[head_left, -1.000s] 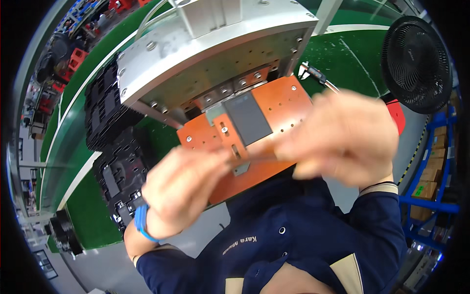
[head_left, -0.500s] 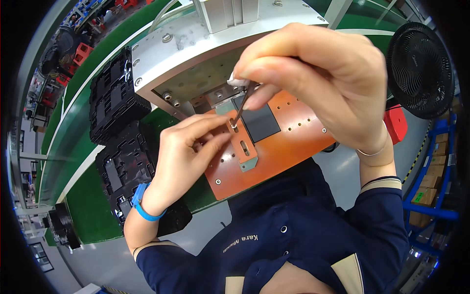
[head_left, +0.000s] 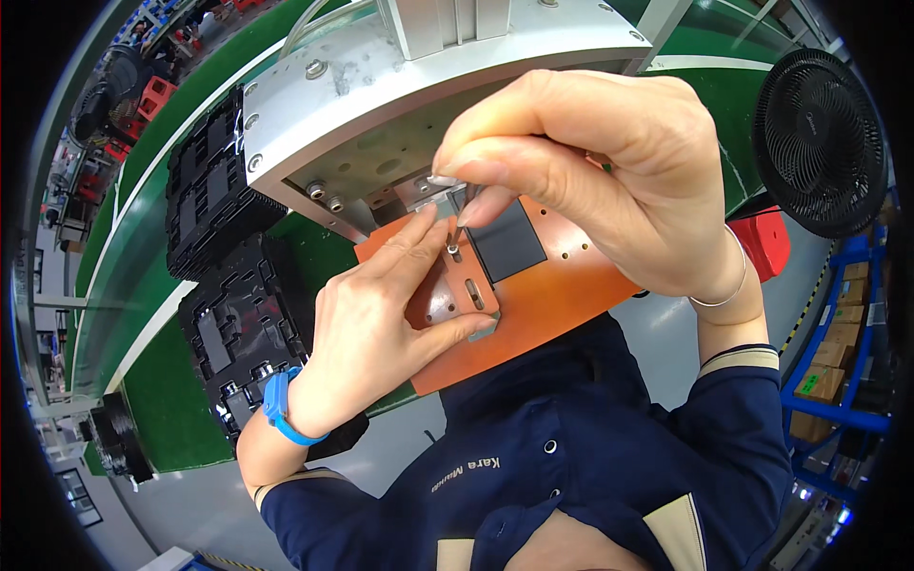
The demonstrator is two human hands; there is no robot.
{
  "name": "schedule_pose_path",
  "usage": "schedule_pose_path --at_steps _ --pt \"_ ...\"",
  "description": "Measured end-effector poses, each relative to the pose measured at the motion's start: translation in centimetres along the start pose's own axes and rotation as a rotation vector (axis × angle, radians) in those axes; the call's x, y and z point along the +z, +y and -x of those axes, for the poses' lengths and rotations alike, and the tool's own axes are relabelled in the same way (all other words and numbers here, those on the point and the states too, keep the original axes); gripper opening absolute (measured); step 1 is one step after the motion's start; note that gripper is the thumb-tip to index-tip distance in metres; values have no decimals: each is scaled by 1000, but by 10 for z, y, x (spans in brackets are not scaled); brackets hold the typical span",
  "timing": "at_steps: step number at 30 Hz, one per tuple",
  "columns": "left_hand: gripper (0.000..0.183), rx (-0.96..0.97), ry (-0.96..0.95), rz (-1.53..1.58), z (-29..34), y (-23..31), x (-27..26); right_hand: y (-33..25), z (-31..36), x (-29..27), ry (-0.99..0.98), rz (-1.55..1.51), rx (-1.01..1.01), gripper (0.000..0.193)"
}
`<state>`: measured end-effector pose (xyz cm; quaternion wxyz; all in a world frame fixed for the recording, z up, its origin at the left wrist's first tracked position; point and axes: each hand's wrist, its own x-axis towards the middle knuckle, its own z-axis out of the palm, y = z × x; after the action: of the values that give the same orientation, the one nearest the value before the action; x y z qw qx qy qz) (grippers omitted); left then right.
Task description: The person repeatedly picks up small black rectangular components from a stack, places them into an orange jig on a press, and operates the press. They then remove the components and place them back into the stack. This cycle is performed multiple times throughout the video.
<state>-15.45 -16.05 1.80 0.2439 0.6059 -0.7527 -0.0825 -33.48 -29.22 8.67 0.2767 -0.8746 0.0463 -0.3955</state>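
Observation:
My right hand (head_left: 609,176) pinches a thin dark hex key (head_left: 464,219), its upper end wrapped in something white. The key points down at a small screw (head_left: 453,250) in a slot of an orange slotted strip (head_left: 465,271). My left hand (head_left: 367,309) spans this strip, fingers at its far end and thumb pressed at its near end, holding it against an orange base plate (head_left: 543,309). To the right of the strip lies a flat dark rectangular block (head_left: 511,246). The palm hides part of the plate.
A silver metal press frame (head_left: 352,95) rises behind the plate. Black plastic trays (head_left: 243,324) are at the left on the green bench top (head_left: 190,419). A black fan (head_left: 814,143) and a red bin (head_left: 762,243) stand at the right.
My left hand has gone from pinching near the screw to spreading along the strip, thumb at its near end. My right hand has shifted slightly left and down with the hex key.

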Motion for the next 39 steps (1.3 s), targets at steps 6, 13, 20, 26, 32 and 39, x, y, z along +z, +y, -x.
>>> schedule_pose_path --at_steps 6,13,20,26,32,39 --pt "80 -14 -43 -26 1 1 -3 -2 -6 1 -32 21 4 9" --pt "79 -17 -70 -31 0 0 -5 -8 -12 -2 -108 31 44 11" --pt "70 -24 -62 -24 -3 3 -6 7 -6 17 -27 -740 279 32" --pt "71 -40 -77 -28 -5 7 -8 17 -8 20 -146 -755 336 50" --pt "61 -10 -23 -58 -1 3 -5 14 -12 26 -164 -866 463 54" --pt "64 -68 -97 -28 -3 6 -9 16 -23 29 -317 -866 536 43"
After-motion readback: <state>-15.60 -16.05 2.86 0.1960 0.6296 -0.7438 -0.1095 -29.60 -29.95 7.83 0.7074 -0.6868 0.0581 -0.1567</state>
